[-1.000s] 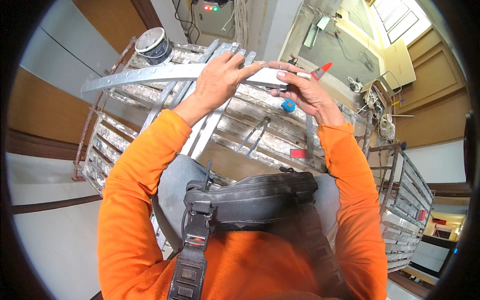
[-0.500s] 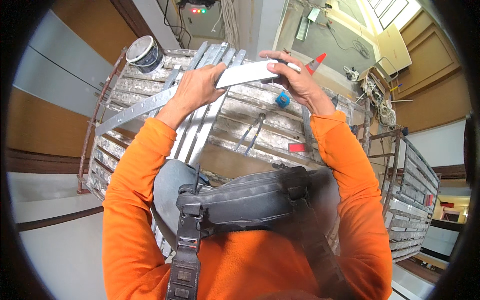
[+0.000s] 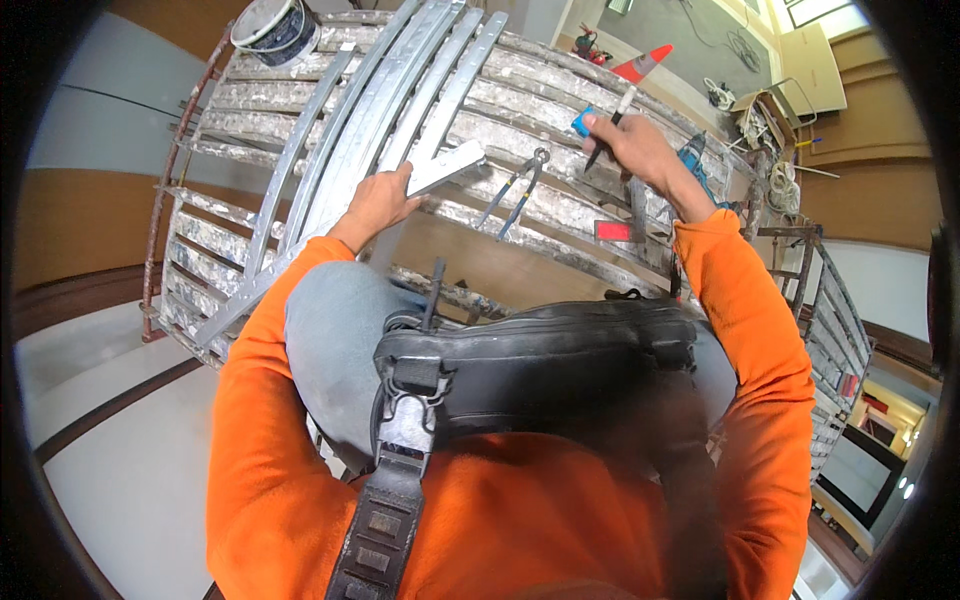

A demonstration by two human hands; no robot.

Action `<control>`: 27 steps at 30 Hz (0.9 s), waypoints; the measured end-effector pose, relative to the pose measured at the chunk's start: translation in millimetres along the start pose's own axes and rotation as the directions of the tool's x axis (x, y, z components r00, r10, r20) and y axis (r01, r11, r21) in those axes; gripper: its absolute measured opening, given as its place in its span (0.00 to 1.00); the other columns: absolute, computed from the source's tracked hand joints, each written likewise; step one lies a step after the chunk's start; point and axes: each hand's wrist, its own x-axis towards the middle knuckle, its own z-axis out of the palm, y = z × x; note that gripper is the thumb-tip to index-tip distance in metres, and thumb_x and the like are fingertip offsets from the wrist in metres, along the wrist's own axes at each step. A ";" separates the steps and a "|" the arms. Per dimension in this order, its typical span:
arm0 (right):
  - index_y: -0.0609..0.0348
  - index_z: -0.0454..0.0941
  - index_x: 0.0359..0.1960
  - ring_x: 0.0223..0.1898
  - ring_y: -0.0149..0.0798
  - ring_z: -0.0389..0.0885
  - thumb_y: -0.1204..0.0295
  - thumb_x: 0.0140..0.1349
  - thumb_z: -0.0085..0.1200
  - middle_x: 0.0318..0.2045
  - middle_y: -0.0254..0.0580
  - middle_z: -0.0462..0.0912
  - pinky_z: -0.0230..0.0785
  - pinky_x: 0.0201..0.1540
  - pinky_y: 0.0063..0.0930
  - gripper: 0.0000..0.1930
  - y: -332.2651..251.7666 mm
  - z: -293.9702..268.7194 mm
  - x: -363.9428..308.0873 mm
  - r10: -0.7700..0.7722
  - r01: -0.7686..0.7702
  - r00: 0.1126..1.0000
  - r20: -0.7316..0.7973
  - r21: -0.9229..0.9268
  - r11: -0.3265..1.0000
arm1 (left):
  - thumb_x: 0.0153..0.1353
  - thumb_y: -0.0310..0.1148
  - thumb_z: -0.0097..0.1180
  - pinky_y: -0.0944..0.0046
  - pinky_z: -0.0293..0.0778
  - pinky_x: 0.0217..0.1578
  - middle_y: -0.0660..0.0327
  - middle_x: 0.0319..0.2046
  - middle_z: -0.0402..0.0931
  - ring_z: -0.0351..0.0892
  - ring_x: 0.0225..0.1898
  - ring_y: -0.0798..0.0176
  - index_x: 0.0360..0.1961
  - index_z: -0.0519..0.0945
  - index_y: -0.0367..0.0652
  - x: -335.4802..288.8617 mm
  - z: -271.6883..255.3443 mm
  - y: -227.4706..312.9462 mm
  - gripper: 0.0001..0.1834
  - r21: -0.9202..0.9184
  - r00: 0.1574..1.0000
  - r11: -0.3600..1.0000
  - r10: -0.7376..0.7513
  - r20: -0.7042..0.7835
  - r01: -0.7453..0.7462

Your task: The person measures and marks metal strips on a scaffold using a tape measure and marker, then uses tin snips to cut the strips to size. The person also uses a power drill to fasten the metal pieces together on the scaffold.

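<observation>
Paint-spattered scaffold planks span the scene high above a pale floor, with wood-panelled walls beyond. Lying lengthwise across the planks is a bundle of long grey metal channels, and just beside that bundle the left hand grips a short flat strip of bright galvanised metal, fingers wrapped round its near end so the far end juts up and to the right. Right of the strip, the right hand is raised over the planks, pinching a dark pen between thumb and fingers, tip pointing down. Between the strip and that hand a pair of pliers lies on the planks. A coil of wire sits at the far left end of the channels. Both arms wear orange sleeves.
</observation>
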 end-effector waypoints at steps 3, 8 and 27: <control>0.63 0.85 0.30 0.19 0.36 0.77 0.44 0.69 0.55 0.20 0.39 0.79 0.69 0.23 0.32 0.29 8.2 15.8 -9.9 0.040 -0.036 0.997 0.065 -0.067 0.997 | 0.59 0.48 0.70 0.42 0.80 0.39 0.42 0.35 0.84 0.86 0.38 0.35 0.50 0.74 0.39 8.4 39.2 -9.7 0.28 -0.093 0.998 0.995 -0.050 -0.037 0.046; 0.65 0.83 0.34 0.27 0.38 0.77 0.48 0.69 0.58 0.23 0.44 0.80 0.71 0.35 0.37 0.26 27.8 28.0 -5.2 -0.067 0.109 0.989 0.135 -0.326 0.939 | 0.57 0.47 0.72 0.45 0.79 0.45 0.47 0.41 0.82 0.83 0.46 0.41 0.51 0.75 0.41 15.9 68.2 -6.5 0.29 0.014 0.990 0.997 -0.074 -0.119 0.076; 0.60 0.86 0.40 0.38 0.61 0.85 0.45 0.72 0.49 0.32 0.57 0.86 0.76 0.44 0.53 0.27 -46.5 60.0 -2.3 -0.266 0.495 0.867 0.421 -0.674 0.549 | 0.65 0.42 0.67 0.62 0.79 0.47 0.56 0.49 0.86 0.84 0.44 0.64 0.59 0.84 0.49 27.6 -98.6 59.0 0.22 -0.611 0.921 0.706 0.375 -0.108 -0.359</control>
